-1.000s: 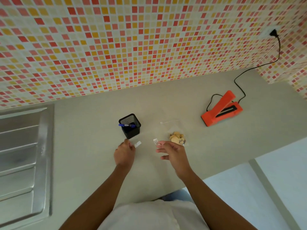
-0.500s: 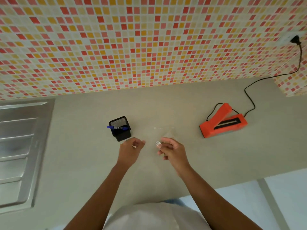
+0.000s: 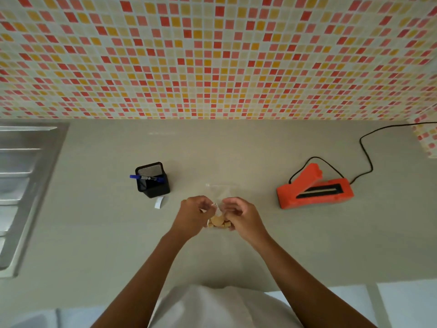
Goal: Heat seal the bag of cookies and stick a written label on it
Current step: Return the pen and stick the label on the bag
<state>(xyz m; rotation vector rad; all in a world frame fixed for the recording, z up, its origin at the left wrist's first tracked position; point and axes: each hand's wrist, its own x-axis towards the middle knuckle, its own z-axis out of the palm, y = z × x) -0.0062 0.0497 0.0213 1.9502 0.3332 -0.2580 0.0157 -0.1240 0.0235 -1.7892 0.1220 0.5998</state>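
Observation:
The clear bag of cookies [image 3: 221, 190] lies on the grey counter, its cookies [image 3: 217, 222] showing between my two hands. My left hand [image 3: 194, 215] has its fingers curled on the bag's left side. My right hand [image 3: 243, 216] pinches a small white label [image 3: 215, 206] against the bag's upper part. The hands cover much of the bag, and the writing on the label is too small to read. The orange heat sealer [image 3: 314, 189] sits to the right with its lid raised, apart from both hands.
A black mesh pen cup [image 3: 153, 181] with a blue pen [image 3: 144, 177] stands left of the bag. A white paper strip [image 3: 159, 201] lies in front of it. A steel sink drainer [image 3: 21, 185] is at far left. The sealer's black cord [image 3: 365, 152] runs back right.
My left hand has let go of the white strip beside the pen cup and moved right. Both hands now meet over the bag, with the label between them.

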